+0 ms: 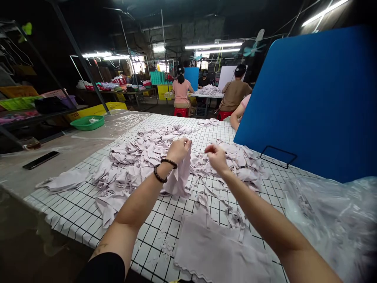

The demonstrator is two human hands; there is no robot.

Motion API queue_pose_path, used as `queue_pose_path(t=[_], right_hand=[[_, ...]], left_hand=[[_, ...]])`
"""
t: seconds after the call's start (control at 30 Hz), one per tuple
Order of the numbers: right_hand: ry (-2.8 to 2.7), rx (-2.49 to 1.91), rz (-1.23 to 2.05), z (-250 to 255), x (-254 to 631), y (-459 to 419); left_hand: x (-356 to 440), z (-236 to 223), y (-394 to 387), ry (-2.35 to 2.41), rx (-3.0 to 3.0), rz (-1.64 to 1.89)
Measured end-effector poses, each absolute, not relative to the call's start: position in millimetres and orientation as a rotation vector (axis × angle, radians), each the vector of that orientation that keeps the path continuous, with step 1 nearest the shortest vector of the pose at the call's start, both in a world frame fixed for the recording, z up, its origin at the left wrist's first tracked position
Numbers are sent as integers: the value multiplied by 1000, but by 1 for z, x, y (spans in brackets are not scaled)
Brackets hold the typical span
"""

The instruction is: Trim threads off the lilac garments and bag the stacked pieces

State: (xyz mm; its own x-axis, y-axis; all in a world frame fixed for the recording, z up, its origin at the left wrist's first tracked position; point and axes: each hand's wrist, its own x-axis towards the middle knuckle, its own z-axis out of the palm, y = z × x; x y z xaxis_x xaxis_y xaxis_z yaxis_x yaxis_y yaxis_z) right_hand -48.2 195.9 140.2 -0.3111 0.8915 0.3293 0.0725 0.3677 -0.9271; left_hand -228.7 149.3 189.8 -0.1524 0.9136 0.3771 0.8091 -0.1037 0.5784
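My left hand, with dark bead bracelets at the wrist, is closed on the upper edge of a pale lilac-grey fabric piece, which hangs down over the table. A short way to its right, my right hand is raised with its fingers curled together. Whether anything thin is between them I cannot make out. Behind and left of my left hand spreads a large heap of similar fabric pieces. A smaller heap lies behind my right hand. Nearest me, a flat garment piece with straps rests on the table.
White cloth with a black grid covers the table, with small scraps on it. A blue board on a wire stand rises at right, above clear plastic bags. Phone and green basin lie left. Several people sit beyond.
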Motion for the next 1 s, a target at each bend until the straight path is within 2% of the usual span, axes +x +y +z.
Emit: queue_pose_path(t=[0.1, 0.2, 0.27, 0.33, 0.4, 0.57, 0.63, 0.8, 1.0], right_hand=[[-2229, -589, 840, 116, -61, 156], [-2783, -511, 329, 98, -69, 143], [-2988, -539, 27, 90, -69, 148], [-3071, -553, -71, 84, -65, 159], [-3096, -523, 26, 80, -56, 169], [-2980, -700, 749, 89, -19, 194], [-2879, -844, 911, 99, -3, 205], [-2687, -841, 990, 136, 21, 219], [-2278, -685, 1094, 203, 35, 225]], left_hand=[[-223, 182, 160, 2020, 1953, 952], [-223, 177, 165, 2015, 1953, 884], [-229, 176, 167, 2033, 1945, 843], [-239, 174, 169, 2059, 1933, 796], [-254, 171, 170, 2067, 1913, 726], [-297, 152, 162, 1927, 1830, 367], [-310, 143, 155, 1860, 1754, 221], [-329, 133, 138, 1862, 1600, 215], [-339, 161, 127, 1765, 1340, 407]])
